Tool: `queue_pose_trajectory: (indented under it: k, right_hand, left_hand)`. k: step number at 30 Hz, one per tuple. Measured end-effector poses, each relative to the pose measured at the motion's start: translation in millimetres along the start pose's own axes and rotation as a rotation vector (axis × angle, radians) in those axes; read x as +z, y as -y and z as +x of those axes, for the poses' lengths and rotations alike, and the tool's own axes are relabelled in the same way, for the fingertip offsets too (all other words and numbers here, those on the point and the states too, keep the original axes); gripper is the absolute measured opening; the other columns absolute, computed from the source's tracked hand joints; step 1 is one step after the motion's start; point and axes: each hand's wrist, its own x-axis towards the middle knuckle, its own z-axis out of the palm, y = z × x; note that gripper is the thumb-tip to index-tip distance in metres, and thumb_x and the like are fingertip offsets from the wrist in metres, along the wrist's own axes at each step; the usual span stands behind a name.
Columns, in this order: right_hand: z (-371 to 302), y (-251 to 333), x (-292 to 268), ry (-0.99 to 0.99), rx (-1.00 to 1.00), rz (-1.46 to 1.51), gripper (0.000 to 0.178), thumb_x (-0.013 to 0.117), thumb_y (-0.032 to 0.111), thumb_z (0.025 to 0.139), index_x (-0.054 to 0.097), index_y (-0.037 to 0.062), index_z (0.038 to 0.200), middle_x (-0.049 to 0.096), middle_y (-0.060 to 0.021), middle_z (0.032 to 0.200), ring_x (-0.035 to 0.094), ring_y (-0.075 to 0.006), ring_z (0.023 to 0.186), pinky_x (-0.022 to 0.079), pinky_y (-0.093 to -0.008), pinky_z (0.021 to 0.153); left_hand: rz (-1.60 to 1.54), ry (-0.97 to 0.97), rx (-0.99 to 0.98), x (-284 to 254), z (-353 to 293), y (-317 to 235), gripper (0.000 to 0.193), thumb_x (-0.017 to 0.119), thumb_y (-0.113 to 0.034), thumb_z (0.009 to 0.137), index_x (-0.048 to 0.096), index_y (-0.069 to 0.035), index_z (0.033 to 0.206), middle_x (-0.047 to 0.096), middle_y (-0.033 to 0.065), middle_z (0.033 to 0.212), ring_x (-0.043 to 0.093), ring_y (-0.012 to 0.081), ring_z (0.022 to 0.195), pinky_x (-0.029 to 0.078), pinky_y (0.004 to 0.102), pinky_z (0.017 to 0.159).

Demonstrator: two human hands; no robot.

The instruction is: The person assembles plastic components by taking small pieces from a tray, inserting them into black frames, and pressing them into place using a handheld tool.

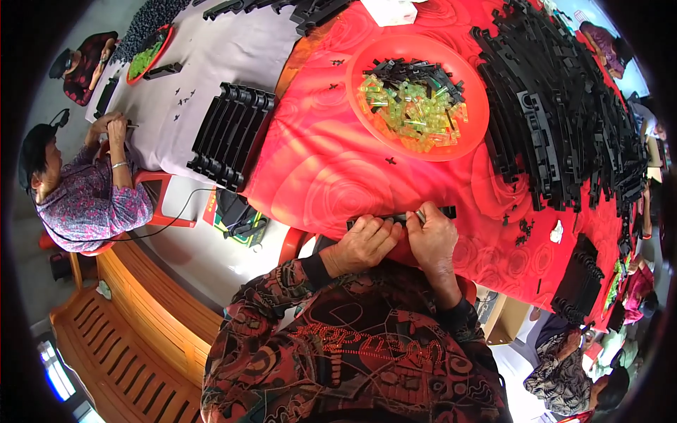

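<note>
Near the front edge of the red-covered table, both my hands are closed on a narrow black plastic strip (450,211). My left hand (364,243) grips its left part with curled fingers. At its right part is my right hand (431,238), which also pinches a thin greyish piece (421,217), too small to name. The strip's middle is mostly hidden by my fingers. Beyond my hands stands a round red bowl (416,49) with clear yellow-green plastic pieces (412,116) and small black parts (402,70) in it.
A big heap of long black plastic strips (564,120) covers the table's right side. Black strips (233,134) stand in a row on the left, with another stack (580,278) at the right. Tiny black parts (523,231) lie scattered. Other people sit around, one at the left (92,190).
</note>
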Motion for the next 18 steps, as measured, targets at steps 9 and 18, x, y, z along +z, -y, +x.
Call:
queue_pose_trajectory:
  k: [9,18]
  right_hand:
    - [-0.5,-9.0,-0.8,-0.007,0.004,0.025,0.018,0.064,0.020,0.077,0.053,0.0064,0.072,0.059,-0.0132,0.064,0.059,-0.0350,0.061,0.043,-0.0443,0.053]
    - [-5.7,-10.7,0.7,-0.029,0.005,0.098,0.015,0.064,0.017,0.076,0.053,0.0077,0.071,0.058,-0.0112,0.064,0.059,-0.0334,0.061,0.043,-0.0424,0.052]
  left_hand:
    - [0.111,0.073,0.132,-6.9,4.8,8.2,0.040,0.050,-0.017,0.079,0.054,0.003,0.113,0.057,0.0136,0.103,0.055,0.0185,0.081,0.044,0.0320,0.069]
    - [0.067,0.069,0.096,-2.3,-3.1,3.0,0.040,0.051,-0.015,0.080,0.054,0.002,0.115,0.057,0.0156,0.114,0.057,0.0185,0.083,0.045,0.0320,0.072]
